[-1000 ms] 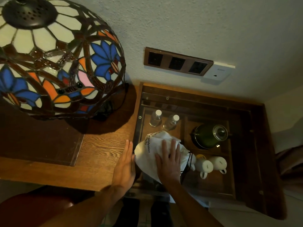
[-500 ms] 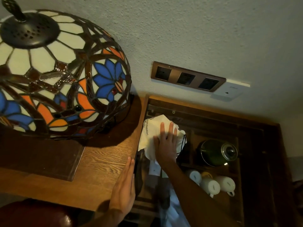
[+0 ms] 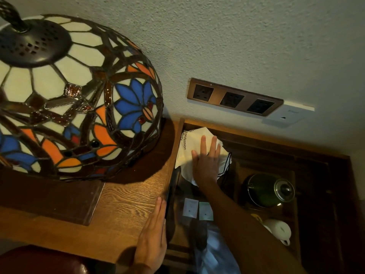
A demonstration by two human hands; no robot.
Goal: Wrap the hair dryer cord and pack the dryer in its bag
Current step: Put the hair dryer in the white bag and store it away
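A white drawstring bag (image 3: 190, 147) with black lettering lies on the glass top at the far left corner, against the wall and the wooden desk edge. Its black drawstring (image 3: 225, 165) hangs off its right side. The hair dryer itself is hidden, presumably inside the bag. My right hand (image 3: 207, 161) lies flat on the bag, fingers spread, pressing it down. My left hand (image 3: 153, 234) rests flat with fingers together on the desk's right edge, near me.
A large stained-glass lamp (image 3: 75, 99) fills the wooden desk (image 3: 126, 204) at left. Under the glass top (image 3: 256, 151) sit a green kettle (image 3: 268, 190), white cups (image 3: 278, 231) and sachets (image 3: 197, 211). A triple socket (image 3: 234, 98) is on the wall above.
My right hand has slid the bag away from me across the glass to the far left corner by the wall. My left hand has stayed at the desk edge.
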